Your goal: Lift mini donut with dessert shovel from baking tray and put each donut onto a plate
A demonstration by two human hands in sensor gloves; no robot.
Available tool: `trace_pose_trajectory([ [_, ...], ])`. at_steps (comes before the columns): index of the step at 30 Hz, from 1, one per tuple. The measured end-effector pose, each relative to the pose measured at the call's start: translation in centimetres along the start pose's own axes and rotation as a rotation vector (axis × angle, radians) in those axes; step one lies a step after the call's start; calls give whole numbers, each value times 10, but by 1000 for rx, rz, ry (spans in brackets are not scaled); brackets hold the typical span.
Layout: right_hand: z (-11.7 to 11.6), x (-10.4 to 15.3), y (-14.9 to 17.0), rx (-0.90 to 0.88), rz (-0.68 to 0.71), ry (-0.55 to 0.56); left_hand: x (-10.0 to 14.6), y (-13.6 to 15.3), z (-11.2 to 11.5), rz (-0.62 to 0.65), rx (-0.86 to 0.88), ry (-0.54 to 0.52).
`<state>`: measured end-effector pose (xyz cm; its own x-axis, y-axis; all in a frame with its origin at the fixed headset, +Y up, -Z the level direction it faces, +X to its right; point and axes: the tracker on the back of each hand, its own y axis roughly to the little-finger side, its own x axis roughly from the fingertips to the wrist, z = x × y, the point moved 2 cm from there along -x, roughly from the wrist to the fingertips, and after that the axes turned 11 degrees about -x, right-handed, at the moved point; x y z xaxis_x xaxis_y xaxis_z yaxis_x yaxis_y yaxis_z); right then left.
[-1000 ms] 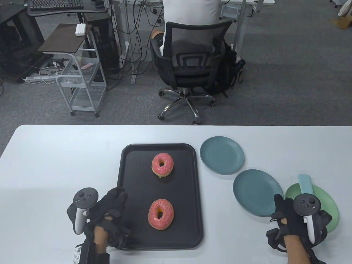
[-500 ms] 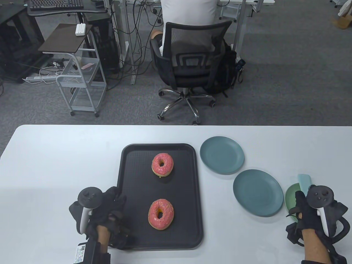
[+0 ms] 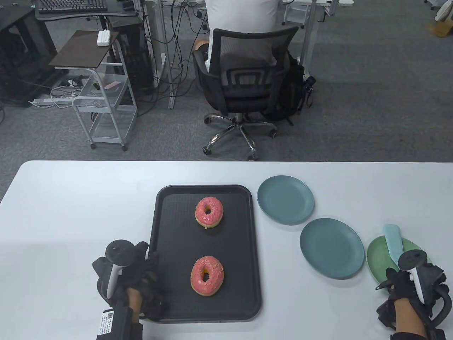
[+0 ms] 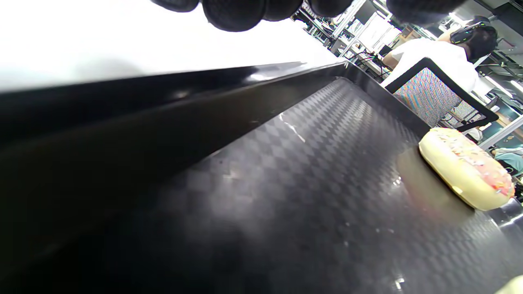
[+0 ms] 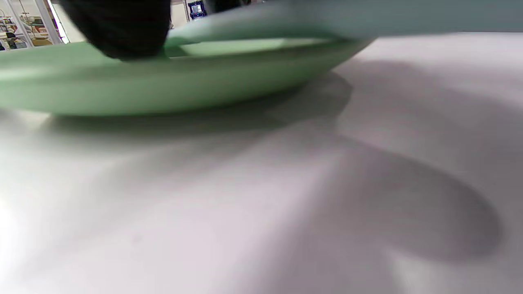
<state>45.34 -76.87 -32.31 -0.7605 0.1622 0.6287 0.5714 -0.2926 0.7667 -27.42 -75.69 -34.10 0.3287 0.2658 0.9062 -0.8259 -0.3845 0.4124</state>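
Donuts: near donut (image 3: 207, 276) and far donut (image 3: 209, 211) both lie on the tray (image 3: 166, 212), far one at 12 o'clock of the near one, apart; likely light, soft, icing easily marred, so slide the shovel under the base, not the top.
Shovel: pale blue shovel (image 3: 393, 242) rests across the green plate (image 3: 377, 253); probably stiff, best taken at its near end.
Plates: two teal plates (image 3: 285, 199) at 2 o'clock of the tray, bare.
Right hand: right hand (image 3: 407, 283) at the green plate's near rim; grip cannot be told.
Left hand: left hand (image 3: 136, 272) on the tray's near-left rim, fingers curled over it.
Change: right hand has drawn back towards 6 o'clock, uncovering more plate; left hand has slid back slightly.
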Motion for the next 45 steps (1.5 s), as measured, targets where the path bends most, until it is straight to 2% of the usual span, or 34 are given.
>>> trace_pose_trajectory([
  [17,-3,-3,3,-19,-29,78,-1,1,0,-1,1,2],
  [28,16,10,1,-174,28,185,-1,1,1,-4,11,5],
  [36,33,46,-37,-157,256,233,-1,4,4,-59,-68,21],
  [39,38,63,-52,-202,352,214,-3,5,7,-130,-234,30],
  [41,42,74,-63,-218,427,197,-4,6,10,-150,-234,80],
  [45,48,100,-88,-256,563,140,-3,3,6,-178,-278,36],
])
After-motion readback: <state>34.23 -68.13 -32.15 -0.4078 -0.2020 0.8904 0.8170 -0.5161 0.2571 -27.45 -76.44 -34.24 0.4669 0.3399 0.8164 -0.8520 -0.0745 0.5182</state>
